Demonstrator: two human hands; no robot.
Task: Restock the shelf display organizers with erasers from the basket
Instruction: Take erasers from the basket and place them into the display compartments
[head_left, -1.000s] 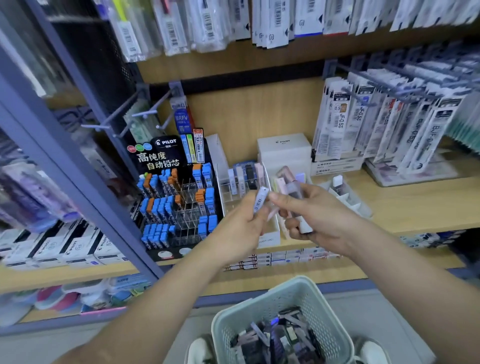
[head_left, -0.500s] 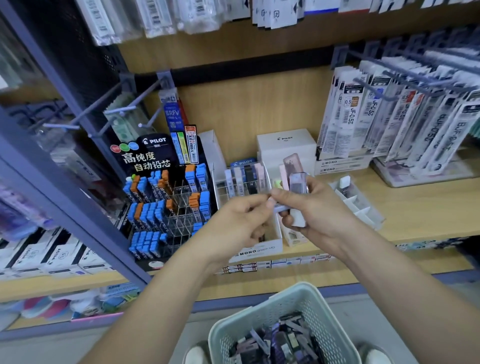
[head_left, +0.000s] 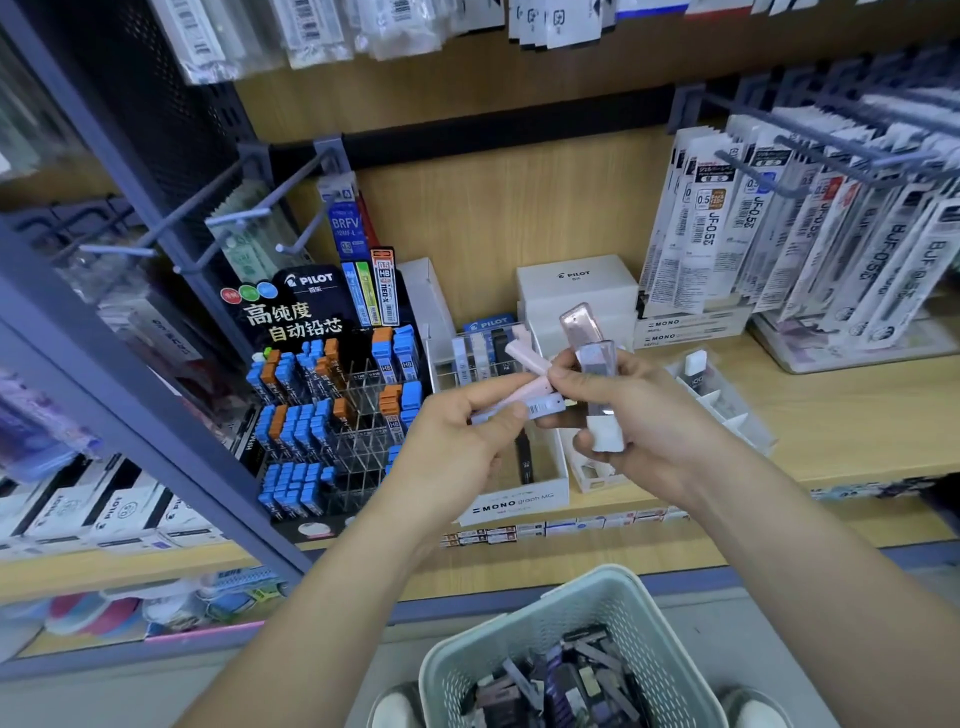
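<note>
My right hand (head_left: 644, 415) grips a bunch of slim eraser cases (head_left: 595, 364), pink and lilac, standing up from the fist. My left hand (head_left: 467, 436) pinches a pale lilac case (head_left: 530, 408) lying sideways, its other end touching my right fingers. A pink case (head_left: 524, 356) pokes out between the two hands. Both hands hover in front of the white MONO organizer (head_left: 511, 501), whose clear dividers hold a few cases at the back. The pale green basket (head_left: 519, 634) at the bottom holds several dark and lilac cases.
The black PILOT lead display (head_left: 332, 415) with blue and orange cases stands at the left. A small white divided tray (head_left: 727, 410) sits to the right. White PILOT boxes (head_left: 576, 291) stand behind. Refill packs (head_left: 810, 234) hang on hooks at right. A grey upright post (head_left: 130, 395) crosses at left.
The lilac case in my left hand has turned from nearly upright to lying sideways. Both hands have stayed together in front of the organizer, and the view has shifted slightly.
</note>
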